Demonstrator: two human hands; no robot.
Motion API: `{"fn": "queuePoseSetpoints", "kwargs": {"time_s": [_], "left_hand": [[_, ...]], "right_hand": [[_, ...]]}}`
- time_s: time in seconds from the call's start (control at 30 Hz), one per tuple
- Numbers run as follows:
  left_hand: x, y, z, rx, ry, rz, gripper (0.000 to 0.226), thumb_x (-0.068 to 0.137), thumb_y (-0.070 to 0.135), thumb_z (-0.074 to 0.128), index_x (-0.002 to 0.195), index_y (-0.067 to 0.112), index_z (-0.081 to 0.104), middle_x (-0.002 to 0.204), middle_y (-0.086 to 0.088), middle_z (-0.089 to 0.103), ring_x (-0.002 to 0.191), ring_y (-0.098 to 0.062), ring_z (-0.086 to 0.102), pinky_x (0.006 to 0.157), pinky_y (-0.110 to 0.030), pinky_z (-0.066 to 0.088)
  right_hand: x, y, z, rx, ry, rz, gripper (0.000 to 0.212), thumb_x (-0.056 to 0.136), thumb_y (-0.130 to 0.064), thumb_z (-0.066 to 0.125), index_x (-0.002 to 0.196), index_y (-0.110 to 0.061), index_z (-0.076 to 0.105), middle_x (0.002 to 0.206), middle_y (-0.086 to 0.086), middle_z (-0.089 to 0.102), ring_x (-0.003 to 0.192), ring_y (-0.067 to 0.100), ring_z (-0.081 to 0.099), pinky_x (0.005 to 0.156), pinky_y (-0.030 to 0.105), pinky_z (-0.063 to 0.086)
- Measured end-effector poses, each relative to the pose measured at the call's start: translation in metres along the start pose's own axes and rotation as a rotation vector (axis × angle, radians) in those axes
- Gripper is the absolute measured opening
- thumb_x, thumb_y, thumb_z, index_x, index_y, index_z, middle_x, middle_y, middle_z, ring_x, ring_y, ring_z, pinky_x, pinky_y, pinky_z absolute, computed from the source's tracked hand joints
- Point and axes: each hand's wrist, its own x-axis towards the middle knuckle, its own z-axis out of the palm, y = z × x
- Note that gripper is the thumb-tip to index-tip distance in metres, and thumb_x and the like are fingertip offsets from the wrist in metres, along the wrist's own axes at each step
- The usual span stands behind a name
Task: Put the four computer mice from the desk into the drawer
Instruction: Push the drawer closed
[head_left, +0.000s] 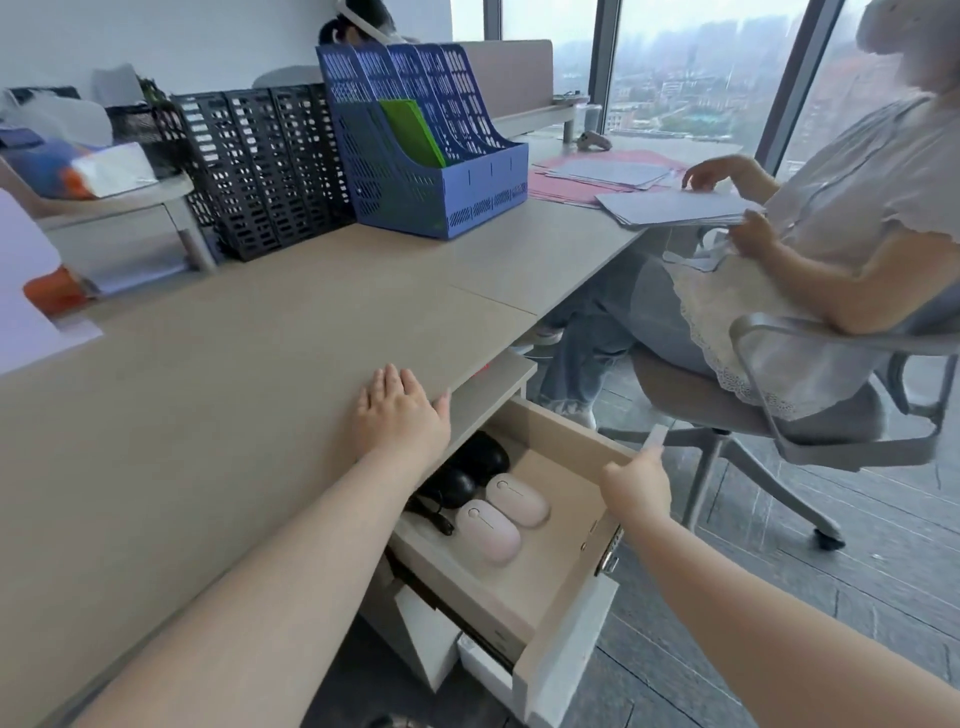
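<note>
The left forearm reaches forward across the pale beige laminate desk top (218, 374), wrist straight. The left hand (397, 410) lies palm down near the desk's front edge, fingers spread flat and empty, the thumb pointing toward the edge just above the open drawer.

Below that edge, the light wooden drawer with a white front panel (563, 670) stands pulled out. All four mice lie inside it, toward the back left. Two glossy black mice sit partly under the desk's overhang: the rear black mouse (488, 454) and the nearer black mouse (452, 486), with a dark cable (434, 514) trailing from it. Beside them lie two pale pink oval mice, side by side and just apart: the nearer pink mouse (488, 530) and the farther pink mouse (517, 499). The rest of the drawer floor is bare.

The right arm extends forward over the drawer's right side. The right hand (636, 483) is curled, its fingers closed on the top of the drawer's right-hand wall near the far corner, where a pale grey strip (655, 439) shows above the fingertips.

At far right, a seated person in a pale blouse (857, 171) handles papers at the adjoining desk.
</note>
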Motion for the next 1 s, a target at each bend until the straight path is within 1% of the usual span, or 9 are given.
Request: {"fn": "queuePoseSetpoints", "kwargs": {"time_s": [0.13,0.23,0.3,0.37,0.47,0.6,0.73,0.87,1.0], "left_hand": [[0.014,-0.01,-0.006,0.003,-0.072,0.038,0.075,0.093,0.059,0.016,0.149,0.009,0.013,0.16,-0.007,0.009,0.147,-0.019,0.006,0.12,-0.04,0.007],[0.019,-0.016,-0.006,-0.007,-0.096,0.054,0.073,0.093,0.059,0.013,0.15,0.013,0.012,0.161,-0.002,0.006,0.147,-0.016,0.003,0.12,-0.04,0.005],[0.023,-0.018,-0.008,-0.011,-0.112,0.066,0.07,0.094,0.057,0.015,0.15,0.014,0.011,0.161,-0.001,0.005,0.147,-0.015,0.003,0.12,-0.04,0.004],[0.027,-0.02,-0.01,-0.013,-0.126,0.082,0.068,0.095,0.054,0.016,0.15,0.015,0.011,0.161,0.0,0.004,0.147,-0.013,0.002,0.12,-0.04,0.003],[0.031,-0.022,-0.012,-0.015,-0.141,0.109,0.067,0.095,0.054,0.017,0.15,0.015,0.009,0.161,0.001,0.003,0.147,-0.012,0.0,0.12,-0.039,0.002],[0.036,-0.027,-0.01,-0.024,-0.145,0.146,0.068,0.094,0.055,0.018,0.15,0.017,0.008,0.161,0.003,0.002,0.146,-0.01,-0.001,0.121,-0.038,0.001],[0.041,-0.034,-0.011,-0.046,-0.149,0.196,0.065,0.095,0.053,0.021,0.15,0.018,0.011,0.16,0.005,0.004,0.146,-0.008,0.002,0.12,-0.035,0.002],[0.043,-0.038,-0.011,-0.051,-0.142,0.214,0.064,0.096,0.052,0.021,0.15,0.019,0.013,0.16,0.006,0.006,0.146,-0.008,0.003,0.119,-0.034,0.002],[0.044,-0.037,-0.009,-0.06,-0.134,0.215,0.064,0.096,0.052,0.021,0.15,0.019,0.013,0.16,0.006,0.007,0.146,-0.008,0.003,0.119,-0.034,0.002]], "right_hand": [[0.005,-0.02,0.028,0.08,-0.046,0.009,0.064,0.087,-0.01,0.042,0.145,-0.004,0.018,0.109,0.02,0.058,0.09,0.036,0.056,0.075,0.042,0.047],[0.002,-0.032,0.05,0.085,-0.091,-0.008,0.039,0.095,-0.016,0.037,0.129,0.004,0.039,0.115,0.024,0.057,0.1,0.037,0.056,0.078,0.038,0.041],[-0.002,-0.037,0.064,0.087,-0.118,-0.068,0.03,0.097,-0.015,0.032,0.116,0.003,0.048,0.106,0.022,0.055,0.097,0.033,0.054,0.077,0.034,0.037],[-0.008,-0.04,0.079,0.115,-0.169,-0.098,0.022,0.098,-0.01,0.028,0.095,-0.003,0.048,0.092,0.017,0.049,0.082,0.027,0.047,0.075,0.036,0.037],[-0.019,-0.045,0.096,0.236,-0.221,-0.089,0.026,0.097,-0.013,0.027,0.074,-0.007,0.039,0.071,0.008,0.045,0.062,0.02,0.04,0.06,0.033,0.032],[-0.023,-0.052,0.111,0.301,-0.267,-0.137,0.027,0.094,-0.013,0.028,0.092,-0.008,0.054,0.075,0.005,0.054,0.067,0.02,0.047,0.057,0.03,0.035],[-0.02,-0.056,0.119,0.266,-0.298,-0.122,0.026,0.081,-0.001,0.029,0.086,-0.011,0.052,0.069,0.005,0.05,0.065,0.023,0.043,0.058,0.031,0.032],[-0.018,-0.058,0.124,0.223,-0.352,-0.129,0.048,0.067,0.006,0.025,0.094,-0.018,0.057,0.068,0.004,0.052,0.061,0.023,0.042,0.06,0.031,0.033],[-0.02,-0.059,0.13,0.216,-0.354,-0.13,0.058,0.07,0.008,0.026,0.106,-0.026,0.055,0.071,0.003,0.052,0.062,0.021,0.041,0.057,0.029,0.032]]}}
